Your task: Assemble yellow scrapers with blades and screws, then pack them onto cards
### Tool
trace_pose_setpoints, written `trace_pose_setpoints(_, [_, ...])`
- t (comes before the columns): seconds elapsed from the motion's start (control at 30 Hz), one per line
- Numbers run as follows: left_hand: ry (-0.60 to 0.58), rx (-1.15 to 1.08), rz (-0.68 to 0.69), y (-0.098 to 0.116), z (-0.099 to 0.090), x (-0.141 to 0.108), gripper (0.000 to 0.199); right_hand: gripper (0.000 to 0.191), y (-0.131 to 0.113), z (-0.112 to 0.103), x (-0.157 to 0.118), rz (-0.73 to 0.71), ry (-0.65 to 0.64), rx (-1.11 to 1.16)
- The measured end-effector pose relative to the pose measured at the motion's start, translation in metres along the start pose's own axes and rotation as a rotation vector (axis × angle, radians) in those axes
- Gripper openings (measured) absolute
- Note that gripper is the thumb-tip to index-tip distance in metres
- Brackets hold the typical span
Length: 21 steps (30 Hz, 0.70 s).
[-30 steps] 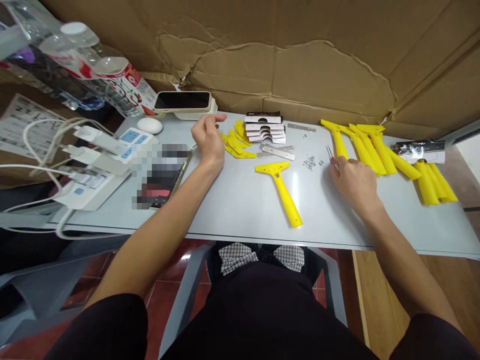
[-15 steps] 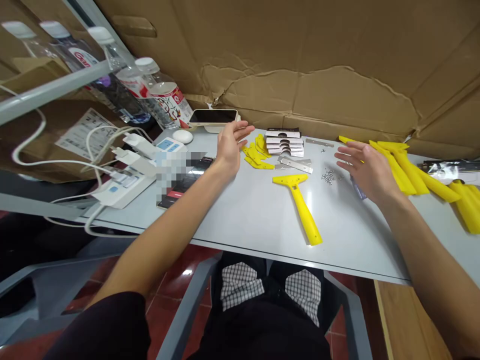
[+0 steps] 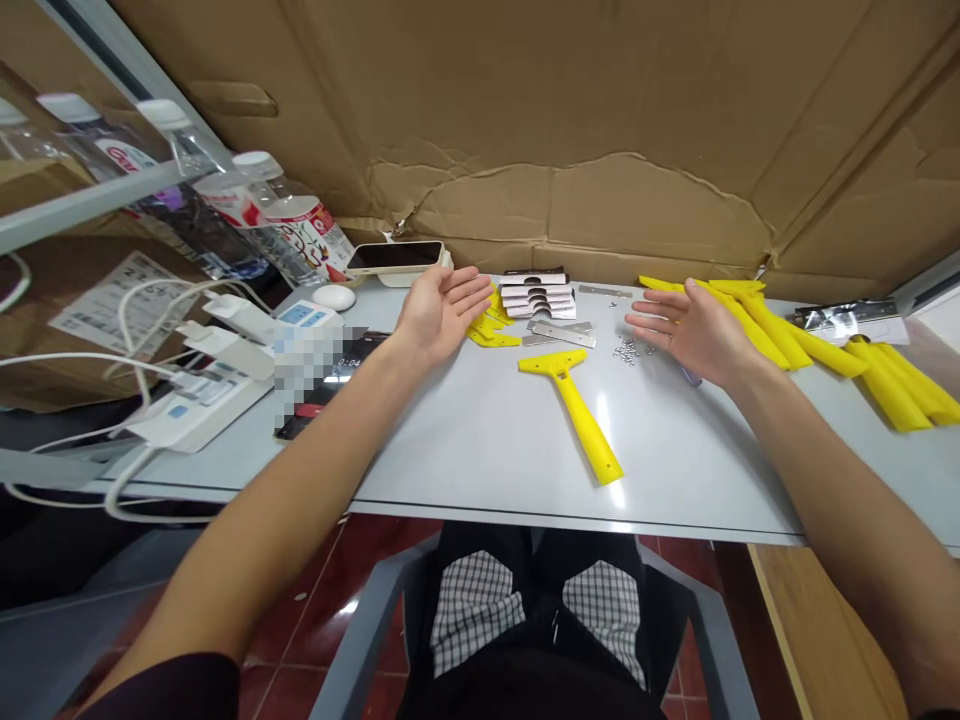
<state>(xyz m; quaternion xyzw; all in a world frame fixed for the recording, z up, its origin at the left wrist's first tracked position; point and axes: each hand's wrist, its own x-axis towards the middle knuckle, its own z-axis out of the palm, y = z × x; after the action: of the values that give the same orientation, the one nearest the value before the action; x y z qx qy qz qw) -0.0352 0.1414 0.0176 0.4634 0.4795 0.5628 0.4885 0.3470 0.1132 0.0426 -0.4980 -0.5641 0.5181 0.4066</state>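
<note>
My left hand [image 3: 442, 308] is open, palm turned up, with nothing in it, close to a pile of small yellow plastic plates [image 3: 495, 330]. My right hand [image 3: 694, 328] is likewise open and empty, beside a scatter of small screws [image 3: 627, 350]. Between the forearms a yellow scraper handle [image 3: 579, 415] lies on the table. Metal blades [image 3: 562, 334] rest above it, near a stack of blades in white-and-black sleeves [image 3: 536, 294]. A purplish object [image 3: 691, 377] is mostly hidden under my right hand.
More yellow handles [image 3: 757, 325] lie at the right, beside a glossy packet [image 3: 851, 322]. On the left are a power strip [image 3: 202, 395] with cables, a white mouse [image 3: 334, 298], phones [image 3: 397, 257] and bottles [image 3: 300, 235]. Cardboard [image 3: 525, 120] lines the table's back.
Both hands have turned their palms further upward, fingers still spread. The camera view has shifted slightly right. The scraper handle and other things on the table have stayed put.
</note>
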Motion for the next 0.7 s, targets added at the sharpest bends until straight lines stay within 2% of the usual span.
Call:
trace_pose_setpoints(0.07, [0.080,0.096,0.062,0.003,0.001,0.000,0.027,0.058,0.002,-0.004,-0.001,-0.105,0.092,-0.193])
trace_pose_setpoints(0.13, [0.143,0.261,0.163,0.007,0.005,-0.003,0.015,0.046,0.005,-0.006,-0.003,-0.248,0.201,-0.546])
trace_pose_setpoints(0.2, [0.114,0.457,0.296,0.012,0.010,-0.011,0.009,0.032,0.006,-0.005,-0.006,-0.388,0.251,-0.856])
trace_pose_setpoints(0.23, [0.052,0.556,0.362,0.015,0.013,-0.017,0.009,0.027,0.007,-0.003,-0.008,-0.443,0.244,-0.939])
trace_pose_setpoints(0.33, [-0.233,0.830,0.446,0.021,0.023,-0.035,0.019,0.022,0.007,0.008,-0.013,-0.507,0.198,-0.968])
trace_pose_setpoints(0.47, [-0.563,1.120,0.380,0.019,0.035,-0.052,0.044,0.026,0.008,0.030,-0.021,-0.478,0.133,-0.992])
trace_pose_setpoints(0.57, [-0.632,1.229,0.335,0.011,0.040,-0.055,0.048,0.032,0.010,0.048,-0.027,-0.435,0.039,-1.018])
trace_pose_setpoints(0.7, [-0.641,1.166,0.387,0.007,0.042,-0.054,0.026,0.038,0.016,0.062,-0.030,-0.414,-0.006,-1.034])
